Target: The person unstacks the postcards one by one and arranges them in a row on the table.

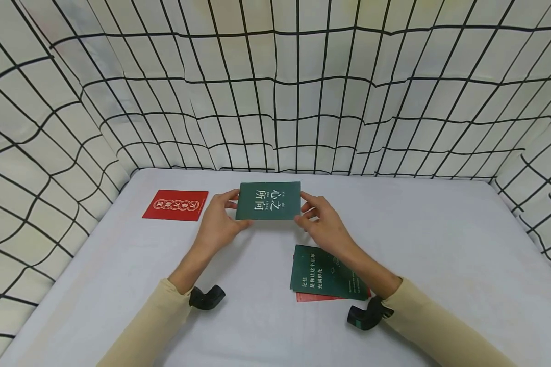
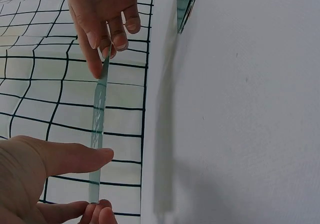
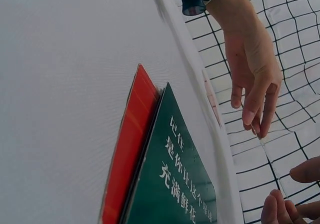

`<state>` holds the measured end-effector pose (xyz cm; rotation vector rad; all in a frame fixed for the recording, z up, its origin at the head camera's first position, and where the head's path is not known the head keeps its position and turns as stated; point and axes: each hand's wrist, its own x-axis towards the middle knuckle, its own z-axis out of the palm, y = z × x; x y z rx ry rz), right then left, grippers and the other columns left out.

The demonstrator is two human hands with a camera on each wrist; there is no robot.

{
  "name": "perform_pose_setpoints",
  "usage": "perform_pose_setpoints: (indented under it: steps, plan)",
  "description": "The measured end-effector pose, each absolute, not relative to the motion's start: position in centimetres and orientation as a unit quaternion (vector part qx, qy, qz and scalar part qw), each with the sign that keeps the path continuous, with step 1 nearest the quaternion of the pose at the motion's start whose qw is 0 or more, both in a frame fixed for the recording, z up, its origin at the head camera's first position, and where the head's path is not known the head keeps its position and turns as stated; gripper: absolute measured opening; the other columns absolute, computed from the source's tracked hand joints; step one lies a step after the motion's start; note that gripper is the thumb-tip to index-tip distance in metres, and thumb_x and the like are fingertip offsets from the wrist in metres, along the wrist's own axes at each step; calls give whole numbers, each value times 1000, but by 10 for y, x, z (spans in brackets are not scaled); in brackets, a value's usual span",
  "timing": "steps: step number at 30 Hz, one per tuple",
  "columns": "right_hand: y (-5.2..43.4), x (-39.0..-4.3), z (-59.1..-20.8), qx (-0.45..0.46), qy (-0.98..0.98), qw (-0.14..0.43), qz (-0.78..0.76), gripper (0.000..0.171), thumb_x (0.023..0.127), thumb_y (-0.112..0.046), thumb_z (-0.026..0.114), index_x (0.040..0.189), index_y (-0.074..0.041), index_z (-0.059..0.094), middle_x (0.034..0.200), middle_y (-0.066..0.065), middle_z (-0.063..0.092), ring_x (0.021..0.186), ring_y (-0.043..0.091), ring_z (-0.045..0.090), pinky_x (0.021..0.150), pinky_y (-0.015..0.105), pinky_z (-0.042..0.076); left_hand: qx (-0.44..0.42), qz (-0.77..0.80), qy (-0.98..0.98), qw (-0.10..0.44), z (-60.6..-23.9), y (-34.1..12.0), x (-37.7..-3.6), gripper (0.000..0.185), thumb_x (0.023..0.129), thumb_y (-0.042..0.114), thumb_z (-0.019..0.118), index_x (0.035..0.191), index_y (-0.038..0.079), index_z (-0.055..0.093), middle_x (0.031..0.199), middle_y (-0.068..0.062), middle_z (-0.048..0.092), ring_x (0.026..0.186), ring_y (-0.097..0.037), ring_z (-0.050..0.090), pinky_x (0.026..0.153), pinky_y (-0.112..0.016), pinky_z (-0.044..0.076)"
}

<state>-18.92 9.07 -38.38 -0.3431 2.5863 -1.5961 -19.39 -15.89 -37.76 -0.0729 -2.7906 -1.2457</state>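
A green card with white Chinese characters (image 1: 268, 201) is held up over the far middle of the table, between both hands. My left hand (image 1: 218, 219) pinches its left edge, thumb at the near corner and fingers behind. The right hand (image 1: 326, 224) grips the opposite edge in a similar way. Seen almost edge-on in the left wrist view, the card (image 2: 98, 109) looks thin and clear of the cloth. Below my right forearm lies a small pile topped by another green card (image 1: 319, 272), a red card (image 3: 132, 134) showing from underneath.
A red card with a row of ringed characters (image 1: 175, 205) lies at the far left of the white-clothed table (image 1: 441, 255). Black-lined netting over white sheeting (image 1: 298, 102) rises along the back and both sides. Black wrist-worn devices (image 1: 207, 297) hang near the sleeves.
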Motion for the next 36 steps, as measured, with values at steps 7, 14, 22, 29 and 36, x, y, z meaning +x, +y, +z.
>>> perform_pose_setpoints:
  steps: [7,14,22,29,36]
  plan:
    - [86,-190,-383,-116,851,50,-510,67,100,-16,68,160,-5,39,126,14,56,113,27,65,80,28,55,-16,-406,-913,28,-377,-165,-196,81,85,9,83,154,-4,43,143,-24,51,130,-40,56,96,-51,56]
    - [83,-193,-386,-119,855,50,-502,70,97,-12,72,159,-4,40,130,15,56,112,26,65,83,32,59,3,-410,-912,8,-375,-167,-196,82,87,17,84,156,-1,42,145,-22,52,134,-40,53,101,-53,55]
    - [80,-195,-387,-125,860,47,-493,67,96,-7,72,157,-5,44,127,13,58,112,25,66,84,33,61,10,-412,-911,7,-376,-172,-197,83,88,19,83,157,0,42,148,-21,52,133,-39,55,97,-51,58]
    - [75,-197,-388,-123,862,38,-489,63,96,-3,72,155,-4,48,124,13,61,109,24,66,86,32,62,18,-410,-912,11,-379,-176,-197,83,88,15,82,157,-1,40,149,-22,53,132,-41,57,96,-50,59]
    - [68,-199,-388,-124,855,46,-501,62,96,-5,72,154,-6,49,126,13,63,111,25,66,78,28,61,16,-379,-924,43,-381,-179,-197,82,87,12,83,155,-4,41,146,-26,58,130,-43,57,98,-54,56]
